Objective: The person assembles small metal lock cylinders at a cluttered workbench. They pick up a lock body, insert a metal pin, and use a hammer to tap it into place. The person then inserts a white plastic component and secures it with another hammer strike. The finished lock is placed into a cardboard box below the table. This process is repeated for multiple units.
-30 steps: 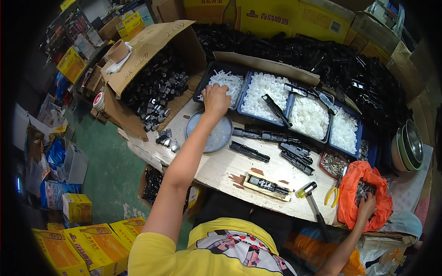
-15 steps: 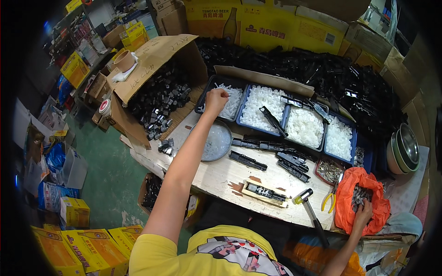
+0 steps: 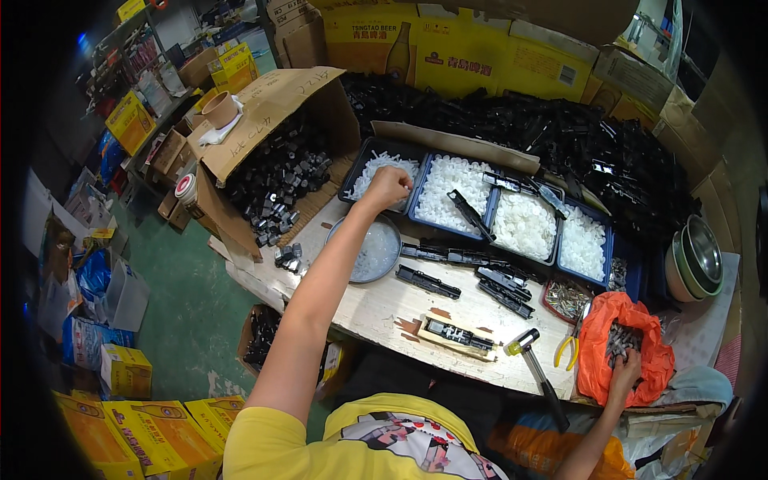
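Note:
My left hand [image 3: 390,187], fingers pinched, hovers at the right side of a black tray of thin white plastic pins [image 3: 376,170]. Whatever lies between its fingertips is too small to make out. On the far right, my right hand [image 3: 626,373] reaches into an orange plastic bag [image 3: 593,346] of small grey metal parts [image 3: 619,339]. Its fingers curl down among the parts, their tips hidden. A black mechanism [image 3: 458,334] rests in a pale wooden holder on the bench. Beside that holder lies a hammer [image 3: 534,366] with a dark handle.
Blue trays of white plastic pieces [image 3: 454,182] line the back, before a heap of black parts [image 3: 512,120]. A round dish [image 3: 379,254] sits under my left forearm. Yellow-handled pliers [image 3: 568,352], black mechanisms [image 3: 428,282] and a carton of metal pieces [image 3: 280,172] are also around.
My left hand has moved right and slightly nearer, from the middle of the pin tray to its right side. My right hand stays in the orange bag. The view has shifted slightly.

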### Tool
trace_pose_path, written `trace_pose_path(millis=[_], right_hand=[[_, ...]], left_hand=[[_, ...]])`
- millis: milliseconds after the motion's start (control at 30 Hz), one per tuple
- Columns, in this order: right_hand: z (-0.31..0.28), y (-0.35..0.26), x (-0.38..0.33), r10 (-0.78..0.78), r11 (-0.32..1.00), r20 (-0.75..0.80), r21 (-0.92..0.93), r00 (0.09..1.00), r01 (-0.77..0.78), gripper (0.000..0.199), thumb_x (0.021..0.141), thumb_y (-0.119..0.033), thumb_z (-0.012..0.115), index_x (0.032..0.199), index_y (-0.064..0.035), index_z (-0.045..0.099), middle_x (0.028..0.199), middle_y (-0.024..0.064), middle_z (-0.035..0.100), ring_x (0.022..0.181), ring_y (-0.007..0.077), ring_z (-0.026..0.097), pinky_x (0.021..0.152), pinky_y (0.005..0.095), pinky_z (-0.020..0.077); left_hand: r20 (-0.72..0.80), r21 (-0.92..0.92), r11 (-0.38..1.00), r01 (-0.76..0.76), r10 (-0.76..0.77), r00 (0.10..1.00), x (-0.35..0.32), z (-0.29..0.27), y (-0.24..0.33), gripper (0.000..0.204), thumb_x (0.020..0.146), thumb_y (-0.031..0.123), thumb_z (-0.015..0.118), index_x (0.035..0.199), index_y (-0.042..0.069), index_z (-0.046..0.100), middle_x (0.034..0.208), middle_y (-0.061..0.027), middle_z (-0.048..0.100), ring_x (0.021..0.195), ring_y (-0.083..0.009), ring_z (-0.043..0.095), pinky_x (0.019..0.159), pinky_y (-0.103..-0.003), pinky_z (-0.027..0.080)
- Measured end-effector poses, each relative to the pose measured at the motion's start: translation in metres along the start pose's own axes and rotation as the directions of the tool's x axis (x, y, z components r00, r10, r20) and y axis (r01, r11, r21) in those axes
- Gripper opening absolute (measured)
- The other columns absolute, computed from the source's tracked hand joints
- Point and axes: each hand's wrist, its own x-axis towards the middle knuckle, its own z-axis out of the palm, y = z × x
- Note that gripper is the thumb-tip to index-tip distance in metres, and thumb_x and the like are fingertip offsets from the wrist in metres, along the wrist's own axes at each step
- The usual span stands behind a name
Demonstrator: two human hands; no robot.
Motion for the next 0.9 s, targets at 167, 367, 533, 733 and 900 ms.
trace_pose_path(millis=[167,367,533,733,900], right_hand=[[-0.004,-0.003,0.002,-0.051,0.995,-0.023,0.086,0.998,0.053,0.018,0.074,0.000,0.059,0.090,0.0031,0.053,0.086,0.0144,0.052,0.080,0.0301,0.053,0.070,0.0362,0.0412],[-0.002,-0.003,0.007,0.221,0.851,0.039,0.480,0.974,-0.213,0.011,0.083,-0.007,0.055,0.089,0.0006,0.049,0.079,0.0069,0.049,0.073,0.0152,0.046,0.067,0.0284,0.0389],[-0.006,-0.012,0.002,0.207,0.856,0.055,0.474,0.977,-0.208,0.015,0.087,-0.014,0.052,0.090,-0.0002,0.048,0.079,0.0078,0.050,0.073,0.0171,0.047,0.069,0.0282,0.0397],[0.002,0.000,0.005,0.110,0.890,0.035,0.442,0.993,-0.114,0.017,0.089,-0.016,0.052,0.092,-0.0004,0.048,0.081,0.0081,0.050,0.075,0.0183,0.047,0.070,0.0285,0.0397],[0.006,0.002,0.004,0.064,0.888,0.014,0.456,0.998,-0.063,0.018,0.090,-0.018,0.051,0.091,-0.0003,0.047,0.078,0.0077,0.049,0.073,0.0183,0.046,0.070,0.0281,0.0391]], left_hand=[[-0.055,-0.380,0.913,0.150,-0.184,0.981,-0.009,-0.004,-0.006,0.009,0.070,0.007,0.069,0.076,0.001,0.068,0.071,-0.0052,0.064,0.065,-0.0124,0.058,0.058,-0.026,0.046],[-0.134,-0.721,0.687,0.085,-0.259,0.957,-0.029,-0.030,0.018,0.012,0.083,0.009,0.058,0.089,0.000,0.063,0.072,-0.0019,0.058,0.067,-0.0095,0.059,0.057,-0.024,0.047],[-0.057,-0.594,0.786,0.171,-0.253,0.966,-0.094,-0.054,0.046,0.015,0.081,0.008,0.062,0.093,0.000,0.061,0.067,-0.0013,0.056,0.058,-0.0097,0.056,0.050,-0.020,0.045],[-0.231,-0.031,0.982,0.188,-0.189,0.954,-0.172,-0.059,0.014,0.015,0.068,0.004,0.070,0.081,-0.001,0.066,0.070,-0.0089,0.059,0.064,-0.0187,0.058,0.058,-0.030,0.045],[-0.224,0.216,0.965,0.148,-0.099,0.970,-0.187,-0.061,0.002,0.016,0.066,-0.002,0.065,0.082,0.001,0.066,0.075,-0.0119,0.057,0.070,-0.0274,0.057,0.063,-0.034,0.046]])
